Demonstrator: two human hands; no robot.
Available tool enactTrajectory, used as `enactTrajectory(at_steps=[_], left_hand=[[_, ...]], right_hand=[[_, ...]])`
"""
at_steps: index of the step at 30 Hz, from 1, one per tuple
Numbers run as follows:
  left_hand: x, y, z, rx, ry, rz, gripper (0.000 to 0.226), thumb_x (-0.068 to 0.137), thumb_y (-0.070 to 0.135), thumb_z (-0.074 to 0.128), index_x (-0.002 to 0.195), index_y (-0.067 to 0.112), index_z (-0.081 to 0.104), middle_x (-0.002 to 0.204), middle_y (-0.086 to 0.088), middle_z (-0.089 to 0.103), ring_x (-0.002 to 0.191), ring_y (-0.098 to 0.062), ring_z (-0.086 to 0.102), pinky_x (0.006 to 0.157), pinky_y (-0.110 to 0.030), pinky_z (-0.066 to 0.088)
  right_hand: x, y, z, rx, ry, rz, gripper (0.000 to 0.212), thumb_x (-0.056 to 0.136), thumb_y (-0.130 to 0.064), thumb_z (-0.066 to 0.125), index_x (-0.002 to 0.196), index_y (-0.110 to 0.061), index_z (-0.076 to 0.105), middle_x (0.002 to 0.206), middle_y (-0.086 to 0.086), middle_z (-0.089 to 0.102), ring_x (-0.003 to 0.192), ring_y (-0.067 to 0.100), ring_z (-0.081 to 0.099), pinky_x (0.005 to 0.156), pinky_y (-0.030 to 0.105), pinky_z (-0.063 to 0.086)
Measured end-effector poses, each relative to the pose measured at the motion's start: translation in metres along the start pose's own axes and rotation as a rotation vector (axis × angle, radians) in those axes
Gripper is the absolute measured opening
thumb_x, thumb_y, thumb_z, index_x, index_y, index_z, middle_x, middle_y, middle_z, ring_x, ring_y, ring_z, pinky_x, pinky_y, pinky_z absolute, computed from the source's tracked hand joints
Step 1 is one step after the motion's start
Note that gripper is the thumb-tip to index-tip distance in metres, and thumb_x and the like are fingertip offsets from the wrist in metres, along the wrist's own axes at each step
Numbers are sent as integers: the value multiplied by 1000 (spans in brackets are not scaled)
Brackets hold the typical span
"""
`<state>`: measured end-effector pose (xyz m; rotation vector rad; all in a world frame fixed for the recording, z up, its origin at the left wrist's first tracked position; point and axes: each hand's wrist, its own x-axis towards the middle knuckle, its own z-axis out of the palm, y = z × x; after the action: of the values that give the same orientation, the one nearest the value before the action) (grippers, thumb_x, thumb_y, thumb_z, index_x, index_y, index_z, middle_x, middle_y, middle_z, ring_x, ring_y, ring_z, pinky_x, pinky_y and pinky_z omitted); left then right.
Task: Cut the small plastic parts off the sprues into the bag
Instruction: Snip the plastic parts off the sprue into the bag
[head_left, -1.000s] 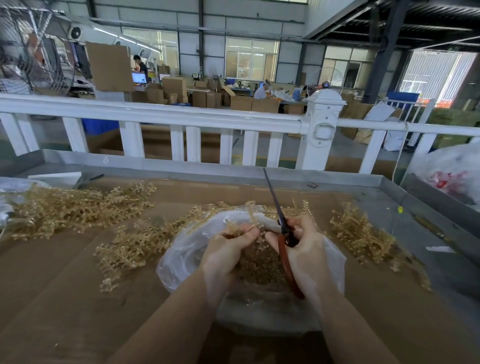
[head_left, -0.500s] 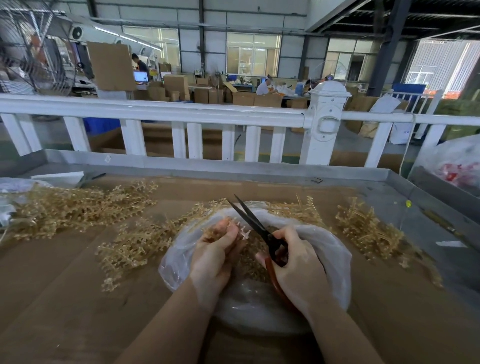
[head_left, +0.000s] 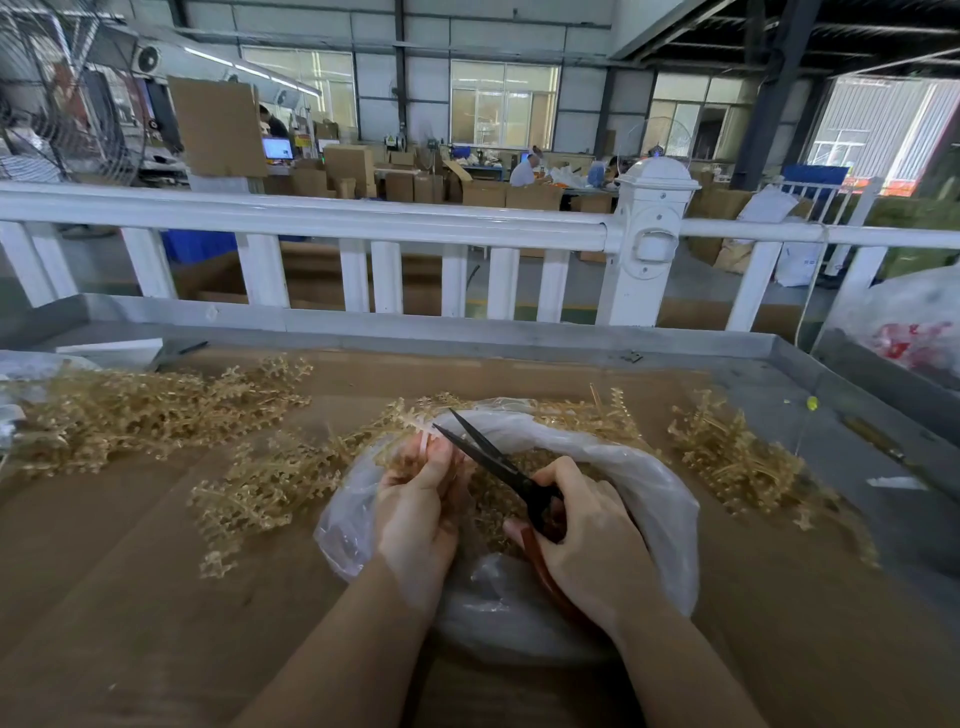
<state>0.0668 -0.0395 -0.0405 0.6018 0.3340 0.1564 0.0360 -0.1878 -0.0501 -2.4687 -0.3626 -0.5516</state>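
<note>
- The left hand (head_left: 415, 512) holds a small sprue (head_left: 423, 447) over the open mouth of the clear plastic bag (head_left: 649, 499), presumably so that each part snipped off drops straight in.
- Its fingers (head_left: 434, 467) are curled together and clamped on the sprue; only a pale tip of it shows above them, the rest is hidden.
- The right hand (head_left: 592, 540) grips the scissors (head_left: 493, 460) by their red handles, fingers wrapped through and around the loops.
- The blades stand slightly apart, tips pointing at the sprue just beyond the left fingers; whether they touch it I cannot tell.
- Cut golden parts (head_left: 498, 499) already lie heaped in the bag, beneath and between both hands.
- Piles of uncut sprues (head_left: 156, 410) lie on the bench (head_left: 104, 597), left of the left fingers, behind the bag, and right of the right hand, likely kept within reach.
- The bag sits directly before the person, so neither hand need travel between cuts.
</note>
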Motion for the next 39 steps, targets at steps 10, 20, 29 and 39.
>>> enactTrajectory(at_steps=[10, 20, 29, 39], left_hand=[[-2, 0, 2, 71, -5, 2, 19, 88, -2, 59, 104, 7, 61, 77, -6, 69, 59, -11, 68, 52, -21, 56], [-5, 0, 5, 111, -31, 11, 33, 88, -7, 56, 121, -5, 57, 99, -19, 65, 81, -23, 65, 75, -32, 56], [-2, 0, 1, 118, -10, 25, 15, 87, -5, 58, 90, 9, 65, 75, -6, 72, 65, -14, 70, 54, -25, 58], [-3, -1, 1, 101, -32, 31, 15, 86, -4, 59, 89, 9, 66, 70, -3, 73, 64, -12, 71, 53, -23, 56]], right_hand=[[0, 1, 0, 0, -24, 0, 36, 77, -47, 71, 101, -32, 48, 97, -15, 60, 91, 8, 51, 80, 21, 41], [0, 2, -2, 24, -36, -15, 34, 78, -50, 67, 98, -35, 44, 95, -19, 57, 90, 6, 52, 79, 22, 44], [2, 2, -1, 29, -76, -43, 37, 77, -50, 69, 90, -35, 38, 84, -19, 55, 79, 2, 52, 68, 14, 36], [0, 3, 0, -9, -52, -43, 37, 79, -52, 66, 93, -33, 37, 87, -17, 57, 81, 3, 53, 70, 16, 43]])
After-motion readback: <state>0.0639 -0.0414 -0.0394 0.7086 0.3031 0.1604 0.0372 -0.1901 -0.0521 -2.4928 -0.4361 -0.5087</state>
